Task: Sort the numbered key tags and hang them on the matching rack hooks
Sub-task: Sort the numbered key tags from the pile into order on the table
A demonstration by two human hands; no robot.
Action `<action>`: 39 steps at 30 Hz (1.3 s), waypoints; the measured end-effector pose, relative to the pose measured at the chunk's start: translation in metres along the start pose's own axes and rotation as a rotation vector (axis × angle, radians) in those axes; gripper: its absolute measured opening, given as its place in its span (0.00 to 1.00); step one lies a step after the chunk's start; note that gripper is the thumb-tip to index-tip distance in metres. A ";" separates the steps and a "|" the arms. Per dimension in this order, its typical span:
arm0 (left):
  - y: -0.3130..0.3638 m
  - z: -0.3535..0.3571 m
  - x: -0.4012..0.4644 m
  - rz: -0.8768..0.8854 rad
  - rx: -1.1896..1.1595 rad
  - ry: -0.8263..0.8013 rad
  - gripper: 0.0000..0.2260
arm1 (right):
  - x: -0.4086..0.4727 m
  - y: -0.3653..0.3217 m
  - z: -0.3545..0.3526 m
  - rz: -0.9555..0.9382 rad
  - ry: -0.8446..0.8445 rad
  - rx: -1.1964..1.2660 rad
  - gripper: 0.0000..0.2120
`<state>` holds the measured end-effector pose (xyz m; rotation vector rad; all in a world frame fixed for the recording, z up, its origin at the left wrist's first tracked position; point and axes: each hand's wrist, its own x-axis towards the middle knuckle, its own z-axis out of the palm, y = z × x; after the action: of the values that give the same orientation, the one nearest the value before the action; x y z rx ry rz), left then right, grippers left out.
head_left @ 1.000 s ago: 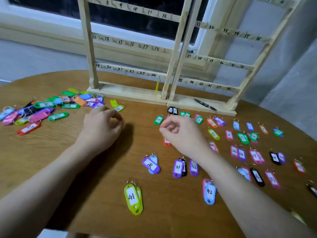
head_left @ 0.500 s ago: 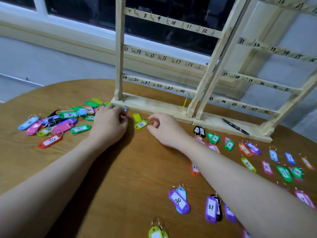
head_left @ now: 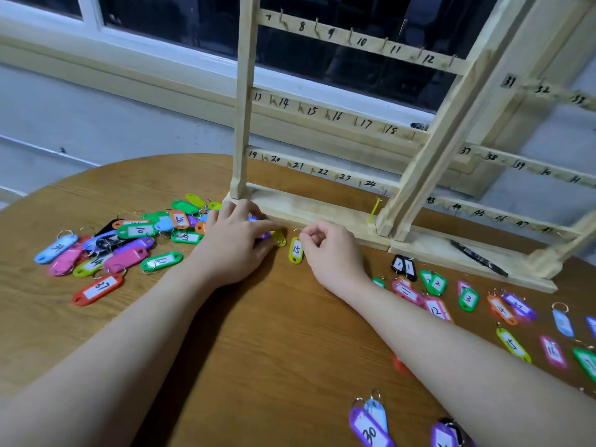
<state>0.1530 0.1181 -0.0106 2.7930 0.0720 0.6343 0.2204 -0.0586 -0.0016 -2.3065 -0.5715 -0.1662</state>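
Sorting stage, item by item. Right hand (head_left: 329,250): fingers curled, pinching the ring of the yellow tag marked 15 (head_left: 295,250), which lies flat on the table (head_left: 274,333) just before the base of the wooden rack (head_left: 309,211), near the far edge. Left hand (head_left: 233,240): fingers bent over a purple tag (head_left: 265,234) and touching a second yellow tag (head_left: 278,237); whether it grips either cannot be told. Unsorted pile (head_left: 129,240): many tags heaped toward the left edge, among them green 10 (head_left: 137,230) and orange 37 (head_left: 98,288). Sorted rows (head_left: 467,301): low numbers laid out toward the right edge; tag 30 (head_left: 369,429) at the near edge. Rack hooks: numbered, and every visible one is bare. Judgement: sorting partly done, hanging not yet begun.
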 end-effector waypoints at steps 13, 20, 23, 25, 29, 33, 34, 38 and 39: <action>0.000 -0.006 -0.003 0.103 -0.061 0.076 0.14 | 0.000 0.000 -0.003 0.062 0.077 0.240 0.09; 0.000 -0.004 -0.003 0.138 -0.035 0.017 0.26 | -0.001 -0.001 -0.005 0.092 0.059 0.268 0.08; 0.003 -0.003 -0.002 0.111 0.001 0.040 0.21 | -0.002 -0.002 -0.006 0.102 0.051 0.285 0.07; 0.006 -0.003 -0.002 0.105 0.012 0.083 0.14 | -0.002 -0.002 -0.007 0.104 0.049 0.296 0.06; 0.010 -0.003 -0.006 0.118 0.012 0.144 0.09 | -0.001 -0.001 -0.005 0.102 0.046 0.291 0.05; 0.008 -0.004 -0.006 0.124 -0.035 0.155 0.09 | 0.000 0.000 -0.004 0.116 0.044 0.294 0.03; 0.007 -0.004 -0.005 0.121 -0.035 0.155 0.09 | 0.000 0.001 -0.004 0.117 0.045 0.293 0.03; 0.002 -0.003 -0.007 0.132 -0.062 0.127 0.08 | 0.000 0.002 -0.004 0.115 0.048 0.290 0.02; 0.001 -0.003 -0.008 0.140 -0.074 0.118 0.08 | 0.000 0.002 -0.004 0.114 0.047 0.293 0.02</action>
<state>0.1443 0.1173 -0.0112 2.7045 -0.1224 0.8177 0.2213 -0.0624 0.0001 -2.0385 -0.4090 -0.0759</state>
